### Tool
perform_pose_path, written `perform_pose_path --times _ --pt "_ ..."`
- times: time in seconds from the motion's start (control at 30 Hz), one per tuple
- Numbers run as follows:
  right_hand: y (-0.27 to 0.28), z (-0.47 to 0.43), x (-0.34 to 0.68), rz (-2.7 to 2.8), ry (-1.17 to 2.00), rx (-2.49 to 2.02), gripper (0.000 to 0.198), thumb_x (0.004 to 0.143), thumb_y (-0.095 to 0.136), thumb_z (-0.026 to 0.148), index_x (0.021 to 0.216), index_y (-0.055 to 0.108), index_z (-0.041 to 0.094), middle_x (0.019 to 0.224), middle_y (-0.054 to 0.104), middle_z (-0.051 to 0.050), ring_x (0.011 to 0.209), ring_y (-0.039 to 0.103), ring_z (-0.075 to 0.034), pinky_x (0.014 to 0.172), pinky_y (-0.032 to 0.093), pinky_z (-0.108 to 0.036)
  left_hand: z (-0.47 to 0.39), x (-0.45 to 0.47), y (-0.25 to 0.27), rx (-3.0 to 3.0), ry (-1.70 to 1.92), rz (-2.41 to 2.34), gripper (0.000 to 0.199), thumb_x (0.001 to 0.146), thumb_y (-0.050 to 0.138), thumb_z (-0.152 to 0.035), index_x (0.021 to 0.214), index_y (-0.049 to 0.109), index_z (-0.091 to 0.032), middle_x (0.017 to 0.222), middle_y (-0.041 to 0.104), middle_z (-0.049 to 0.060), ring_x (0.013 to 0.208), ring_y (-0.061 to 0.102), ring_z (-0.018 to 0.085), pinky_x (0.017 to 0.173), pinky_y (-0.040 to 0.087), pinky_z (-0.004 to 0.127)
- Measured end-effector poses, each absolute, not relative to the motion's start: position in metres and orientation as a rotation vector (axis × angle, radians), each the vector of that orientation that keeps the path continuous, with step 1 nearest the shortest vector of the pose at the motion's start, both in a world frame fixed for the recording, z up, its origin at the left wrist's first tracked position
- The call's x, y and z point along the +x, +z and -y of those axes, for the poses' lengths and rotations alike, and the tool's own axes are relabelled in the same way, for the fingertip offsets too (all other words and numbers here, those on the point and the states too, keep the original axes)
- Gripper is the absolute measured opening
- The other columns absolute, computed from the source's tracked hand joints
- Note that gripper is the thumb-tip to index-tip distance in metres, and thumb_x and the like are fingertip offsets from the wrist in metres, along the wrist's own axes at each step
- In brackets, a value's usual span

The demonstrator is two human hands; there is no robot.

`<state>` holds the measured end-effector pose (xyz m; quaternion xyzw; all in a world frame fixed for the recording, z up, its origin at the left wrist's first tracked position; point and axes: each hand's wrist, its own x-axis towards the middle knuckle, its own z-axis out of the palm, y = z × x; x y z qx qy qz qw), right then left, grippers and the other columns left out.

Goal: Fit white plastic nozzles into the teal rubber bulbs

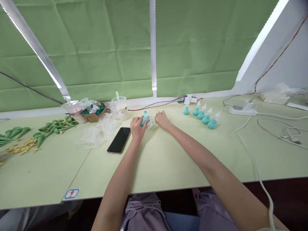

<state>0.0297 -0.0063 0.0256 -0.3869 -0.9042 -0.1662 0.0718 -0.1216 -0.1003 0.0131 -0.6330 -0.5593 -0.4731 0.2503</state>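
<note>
My left hand (pixel 137 128) is closed around a turquoise squeeze bulb (pixel 145 118), its open neck pointing up. Beside that bulb lie several small whitish translucent pieces (pixel 151 121), too small to make out well. My right hand (pixel 162 120) is just to their right, fingers curled together in a pinch; whatever they hold is hidden. Further right, several turquoise bulbs (pixel 205 120) topped with pointed whitish nozzles (pixel 217 116) stand in a slanting row. At the row's far end, one bulb (pixel 185 110) has no nozzle visible.
A black phone (pixel 119 140) lies left of my left forearm. Behind it are crumpled plastic bags (pixel 96 131), a drink cup (pixel 122 110) and a small cardboard box (pixel 96 116). Green cone-shaped pieces (pixel 40 136) cover the far left. A power strip (pixel 243 110) and white cables occupy the right.
</note>
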Motion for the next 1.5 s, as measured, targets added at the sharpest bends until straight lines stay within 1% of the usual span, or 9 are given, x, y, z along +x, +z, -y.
perform_pose_path --times 0.27,0.47,0.67,0.77,0.9,1.03,1.13,1.27,1.5 --pt "0.027 -0.002 0.032 2.701 -0.466 -1.188 0.024 0.086 0.049 0.013 0.087 0.073 0.016 0.099 0.067 -0.013 0.100 0.050 -0.026 0.085 0.023 -0.040 0.100 -0.116 0.013 -1.797 -1.197 1.570 0.030 0.089 0.052 -0.040 0.104 0.066 -0.018 0.086 0.064 0.007 0.085 0.053 0.021 0.077 0.039 0.033" --pt "0.037 -0.003 0.036 2.655 -0.413 -1.218 0.026 0.085 0.048 0.011 0.086 0.073 0.019 0.097 0.069 -0.010 0.096 0.052 -0.024 0.084 0.022 -0.040 0.100 -0.114 0.011 -1.821 -1.126 1.570 0.028 0.088 0.053 -0.039 0.105 0.065 -0.020 0.087 0.064 0.008 0.088 0.054 0.022 0.076 0.037 0.034" --pt "0.044 0.003 0.048 2.610 -0.364 -1.236 0.026 0.086 0.047 0.012 0.084 0.072 0.020 0.095 0.071 -0.007 0.093 0.052 -0.022 0.083 0.021 -0.039 0.101 -0.112 0.011 -1.835 -1.066 1.517 0.027 0.088 0.054 -0.038 0.104 0.065 -0.020 0.085 0.065 0.007 0.087 0.054 0.022 0.075 0.037 0.034" --pt "0.045 0.009 0.049 2.553 -0.299 -1.230 0.025 0.088 0.047 0.017 0.090 0.072 0.022 0.097 0.070 -0.006 0.093 0.052 -0.021 0.081 0.021 -0.038 0.101 -0.112 0.011 -1.841 -1.048 1.499 0.026 0.088 0.054 -0.038 0.103 0.065 -0.020 0.085 0.066 0.007 0.087 0.054 0.022 0.075 0.036 0.034" --pt "0.044 0.012 0.043 2.622 -0.309 -1.169 0.019 0.087 0.054 0.024 0.093 0.072 0.022 0.105 0.068 -0.008 0.100 0.050 -0.024 0.081 0.022 -0.038 0.100 -0.112 0.009 -1.846 -1.027 1.487 0.026 0.088 0.054 -0.038 0.103 0.065 -0.020 0.086 0.066 0.007 0.087 0.055 0.022 0.076 0.036 0.034" --pt "0.033 0.006 0.035 2.707 -0.448 -1.110 0.019 0.086 0.055 0.024 0.095 0.071 0.018 0.109 0.066 -0.011 0.105 0.048 -0.026 0.084 0.023 -0.038 0.100 -0.114 0.009 -1.847 -1.007 1.492 0.027 0.088 0.054 -0.038 0.105 0.065 -0.020 0.086 0.066 0.008 0.087 0.055 0.022 0.076 0.037 0.034" --pt "0.024 0.001 0.033 2.726 -0.516 -1.040 0.021 0.088 0.052 0.023 0.095 0.070 0.017 0.106 0.066 -0.013 0.104 0.048 -0.026 0.085 0.023 -0.039 0.101 -0.115 0.010 -1.848 -1.015 1.507 0.028 0.088 0.054 -0.038 0.107 0.065 -0.019 0.086 0.065 0.008 0.089 0.055 0.022 0.077 0.037 0.034" --pt "0.019 -0.004 0.035 2.709 -0.518 -1.053 0.024 0.088 0.048 0.021 0.094 0.070 0.015 0.101 0.067 -0.014 0.101 0.049 -0.026 0.085 0.024 -0.040 0.101 -0.114 0.011 -1.875 -1.035 1.535 0.029 0.088 0.053 -0.038 0.107 0.065 -0.020 0.087 0.065 0.009 0.090 0.055 0.023 0.077 0.038 0.035" --pt "0.024 -0.004 0.041 2.717 -0.515 -1.052 0.027 0.088 0.045 0.021 0.093 0.071 0.014 0.102 0.067 -0.015 0.101 0.048 -0.027 0.086 0.023 -0.041 0.098 -0.116 0.008 -1.867 -1.012 1.521 0.029 0.089 0.052 -0.039 0.106 0.065 -0.020 0.087 0.065 0.008 0.089 0.054 0.023 0.078 0.036 0.035"
